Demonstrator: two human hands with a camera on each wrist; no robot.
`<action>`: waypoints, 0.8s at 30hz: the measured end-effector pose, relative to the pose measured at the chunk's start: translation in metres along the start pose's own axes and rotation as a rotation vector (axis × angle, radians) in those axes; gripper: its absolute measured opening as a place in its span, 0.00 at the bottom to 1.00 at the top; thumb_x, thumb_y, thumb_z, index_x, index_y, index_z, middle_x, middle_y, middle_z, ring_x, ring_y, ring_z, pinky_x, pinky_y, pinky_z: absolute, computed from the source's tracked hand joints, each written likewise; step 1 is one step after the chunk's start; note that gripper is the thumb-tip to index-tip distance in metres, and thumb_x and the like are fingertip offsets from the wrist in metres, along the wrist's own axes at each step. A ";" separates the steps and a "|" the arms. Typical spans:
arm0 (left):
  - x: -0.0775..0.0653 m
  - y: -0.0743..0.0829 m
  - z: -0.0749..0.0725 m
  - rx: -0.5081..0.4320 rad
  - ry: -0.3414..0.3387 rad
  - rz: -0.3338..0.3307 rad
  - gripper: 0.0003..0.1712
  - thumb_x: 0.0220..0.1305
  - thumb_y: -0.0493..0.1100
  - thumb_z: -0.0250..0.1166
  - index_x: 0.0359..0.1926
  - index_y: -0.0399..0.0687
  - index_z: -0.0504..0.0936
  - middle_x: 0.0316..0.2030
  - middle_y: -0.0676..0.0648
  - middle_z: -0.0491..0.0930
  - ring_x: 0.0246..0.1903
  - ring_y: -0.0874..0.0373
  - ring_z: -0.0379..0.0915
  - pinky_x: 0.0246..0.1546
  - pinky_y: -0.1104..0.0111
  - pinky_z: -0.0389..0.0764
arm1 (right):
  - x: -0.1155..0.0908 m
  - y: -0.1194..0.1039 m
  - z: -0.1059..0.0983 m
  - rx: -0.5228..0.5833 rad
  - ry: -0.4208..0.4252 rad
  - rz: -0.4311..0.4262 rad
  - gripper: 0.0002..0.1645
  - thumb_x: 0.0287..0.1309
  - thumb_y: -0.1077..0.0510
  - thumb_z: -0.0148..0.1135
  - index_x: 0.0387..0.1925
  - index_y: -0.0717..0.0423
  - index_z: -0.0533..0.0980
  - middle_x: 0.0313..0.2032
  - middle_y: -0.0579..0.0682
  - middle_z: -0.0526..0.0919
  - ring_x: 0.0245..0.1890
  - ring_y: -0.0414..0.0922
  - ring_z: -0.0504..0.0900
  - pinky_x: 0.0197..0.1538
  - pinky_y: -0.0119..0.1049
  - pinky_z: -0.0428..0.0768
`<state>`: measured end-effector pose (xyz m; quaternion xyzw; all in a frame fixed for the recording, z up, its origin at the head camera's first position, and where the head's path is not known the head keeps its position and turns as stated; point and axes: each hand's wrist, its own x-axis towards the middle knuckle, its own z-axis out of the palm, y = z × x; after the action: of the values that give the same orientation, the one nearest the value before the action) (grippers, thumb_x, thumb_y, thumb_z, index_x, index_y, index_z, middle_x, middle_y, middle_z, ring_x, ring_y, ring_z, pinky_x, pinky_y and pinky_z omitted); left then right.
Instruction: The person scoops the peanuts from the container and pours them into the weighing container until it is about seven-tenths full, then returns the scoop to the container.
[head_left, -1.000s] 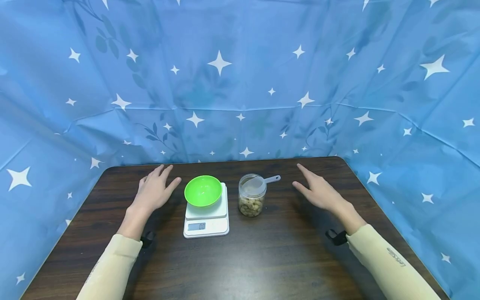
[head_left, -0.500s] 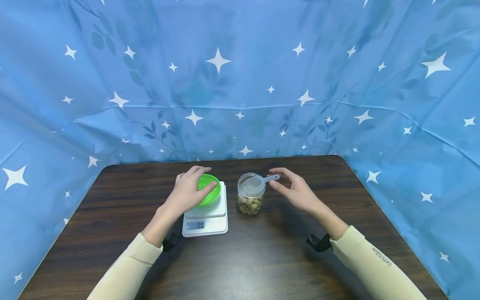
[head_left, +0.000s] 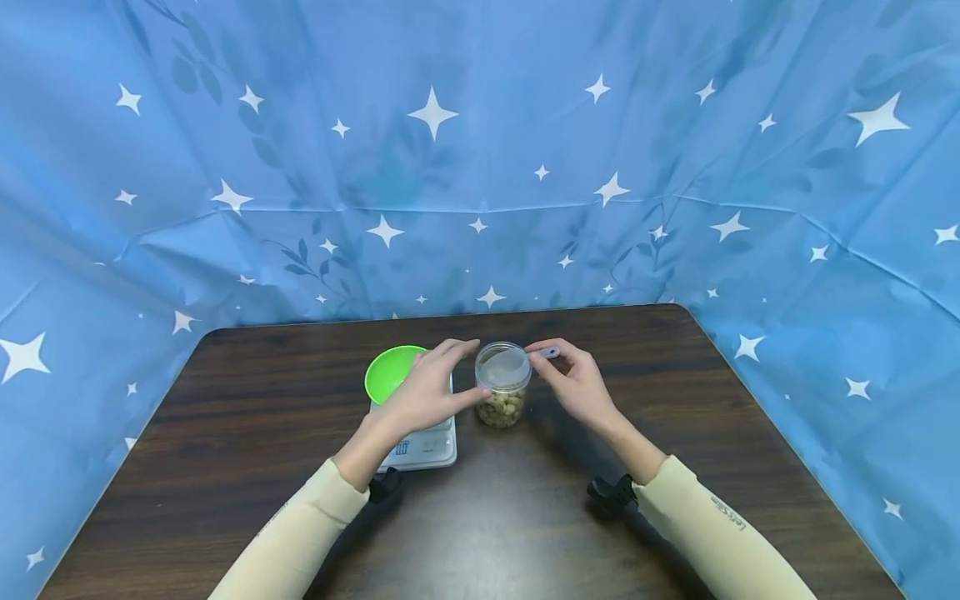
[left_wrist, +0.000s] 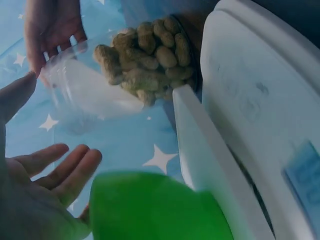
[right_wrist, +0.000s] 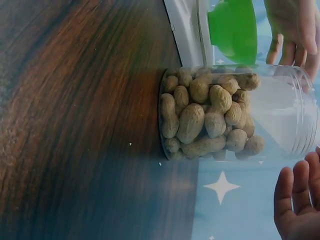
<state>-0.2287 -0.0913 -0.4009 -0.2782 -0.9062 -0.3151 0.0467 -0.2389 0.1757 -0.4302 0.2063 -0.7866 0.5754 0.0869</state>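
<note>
A clear jar of peanuts in the shell [head_left: 501, 406] stands on the table, with a pale scoop [head_left: 552, 352] lying in its mouth. The right hand [head_left: 581, 390] pinches the scoop's handle between thumb and index finger. Around the jar's left side the left hand [head_left: 433, 395] spreads thumb and fingers, and in the left wrist view it appears not to grip the jar. A green bowl [head_left: 392, 371] sits on a white digital scale [head_left: 429, 450] left of the jar, partly hidden by the left hand. Peanuts [right_wrist: 202, 117] fill the lower part of the jar in the right wrist view.
The dark wooden table [head_left: 510, 517] extends around the scale and jar. Behind its far edge hangs a blue curtain [head_left: 480, 167] with white stars. Both wrists carry black straps, such as the right strap [head_left: 611, 493].
The left hand has moved right, passing over the bowl to the jar. The right hand has moved left to the scoop and taken hold of its handle.
</note>
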 end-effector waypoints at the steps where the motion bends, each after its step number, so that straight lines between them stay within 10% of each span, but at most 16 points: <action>1: 0.002 0.001 0.003 0.004 -0.002 -0.002 0.46 0.63 0.60 0.73 0.74 0.43 0.69 0.66 0.45 0.73 0.65 0.50 0.69 0.63 0.41 0.64 | 0.000 0.000 0.000 -0.005 0.002 -0.004 0.13 0.74 0.56 0.61 0.53 0.57 0.83 0.47 0.52 0.83 0.35 0.58 0.78 0.38 0.35 0.77; 12: 0.023 0.002 0.017 0.009 -0.016 -0.010 0.54 0.56 0.59 0.78 0.76 0.41 0.66 0.64 0.41 0.75 0.60 0.48 0.74 0.62 0.44 0.68 | 0.014 -0.012 -0.006 -0.078 -0.034 -0.081 0.11 0.75 0.68 0.55 0.52 0.69 0.77 0.44 0.65 0.82 0.30 0.46 0.76 0.35 0.33 0.75; 24: 0.027 0.001 0.019 -0.027 -0.069 -0.041 0.56 0.56 0.59 0.79 0.76 0.40 0.64 0.66 0.40 0.74 0.62 0.47 0.74 0.61 0.47 0.73 | 0.027 -0.030 -0.025 -0.128 -0.107 -0.122 0.11 0.78 0.58 0.54 0.53 0.56 0.78 0.50 0.52 0.82 0.42 0.48 0.83 0.45 0.39 0.81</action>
<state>-0.2493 -0.0666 -0.4089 -0.2708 -0.9084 -0.3186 0.0051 -0.2527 0.1857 -0.3857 0.2783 -0.8112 0.5059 0.0927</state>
